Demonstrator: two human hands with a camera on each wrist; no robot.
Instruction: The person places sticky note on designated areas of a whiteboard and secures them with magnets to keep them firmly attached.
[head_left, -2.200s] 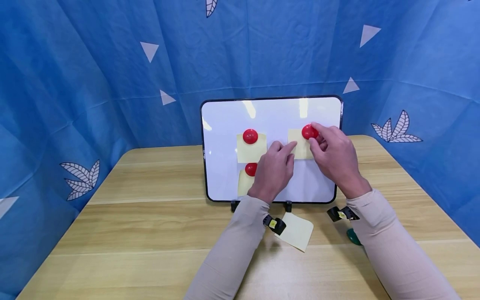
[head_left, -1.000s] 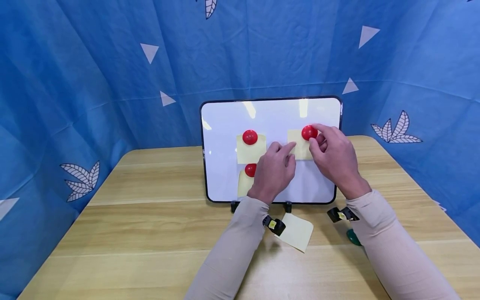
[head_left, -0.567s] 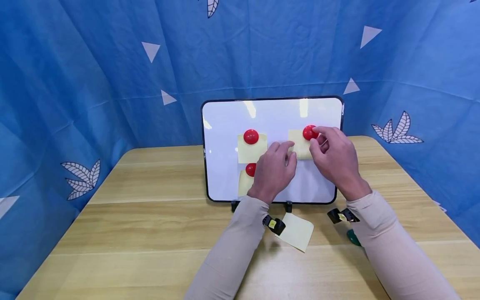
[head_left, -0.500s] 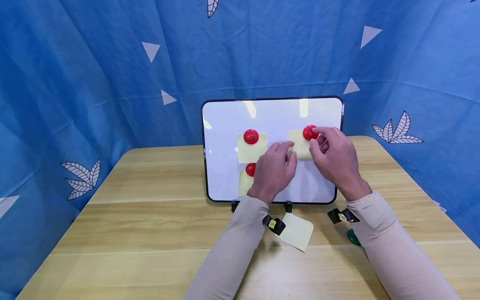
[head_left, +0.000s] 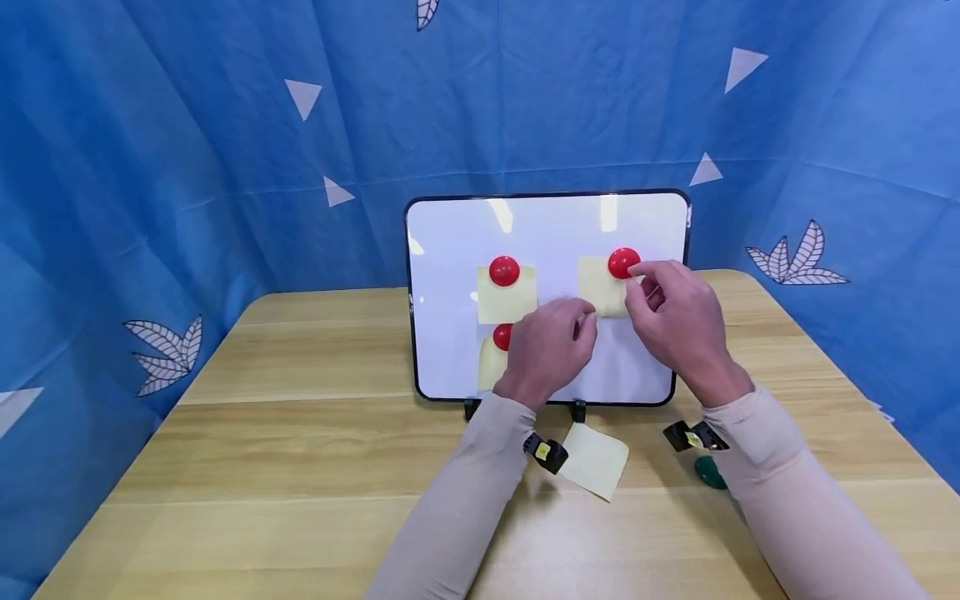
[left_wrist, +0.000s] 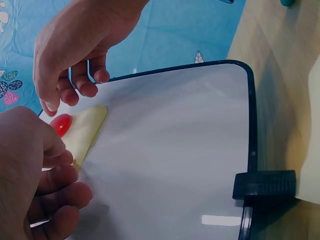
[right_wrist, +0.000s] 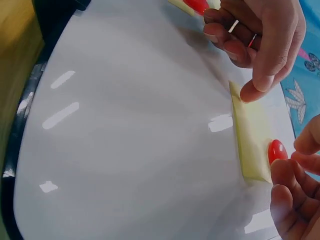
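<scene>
At frame centre the whiteboard (head_left: 547, 225) stands upright. Right hand (head_left: 678, 321), fingers loosely curled and empty, hovers beside the red magnet (head_left: 623, 262) pinning the sticky note (head_left: 600, 287); left hand (head_left: 547, 346), fingers curled, thumb tip touches the note's lower corner.

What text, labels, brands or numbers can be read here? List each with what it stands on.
None can be read.
whiteboard: blank, only light glare.
sticky notes: no writing visible.
red magnets: plain.
loose sticky note on the table: blank.
small yellow tags on the wrist clips: too small to read.
</scene>
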